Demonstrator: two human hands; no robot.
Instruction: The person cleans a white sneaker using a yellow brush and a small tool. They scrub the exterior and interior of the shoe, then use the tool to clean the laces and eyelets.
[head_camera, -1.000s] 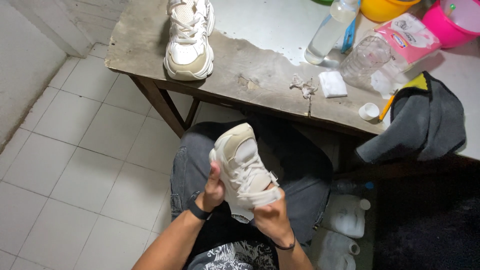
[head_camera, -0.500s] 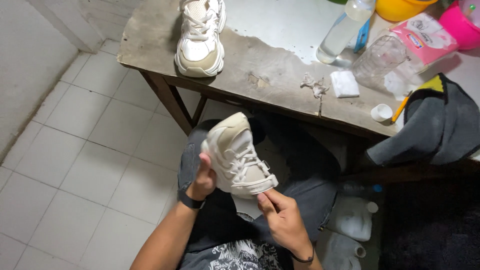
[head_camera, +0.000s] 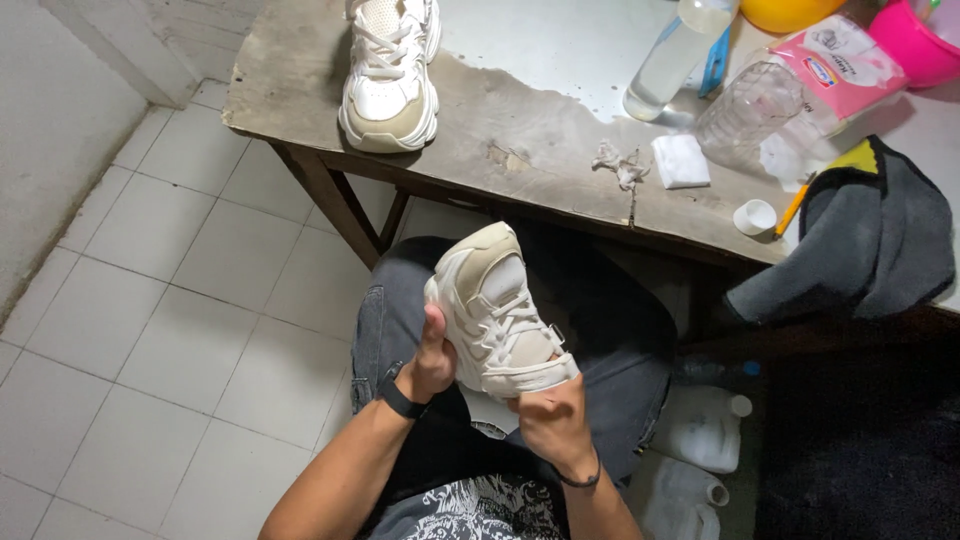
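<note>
Head view: looked down on a lap in front of a worn wooden table (head_camera: 540, 130).
Left hand (head_camera: 432, 360): clasped round the side of the cream and beige chunky laced sneaker (head_camera: 495, 310), thumb up along the sole edge.
Right hand (head_camera: 550, 420): gripped the heel end from beneath.
Sneaker's place: held between both hands, above the knees.
Handling: judged light, padded upper soft, sole stiffer; best held by sole and heel.
Beyond the hands: matching sneaker (head_camera: 388, 75) on the table; grey cloth (head_camera: 870, 240) well off to the right.
</note>
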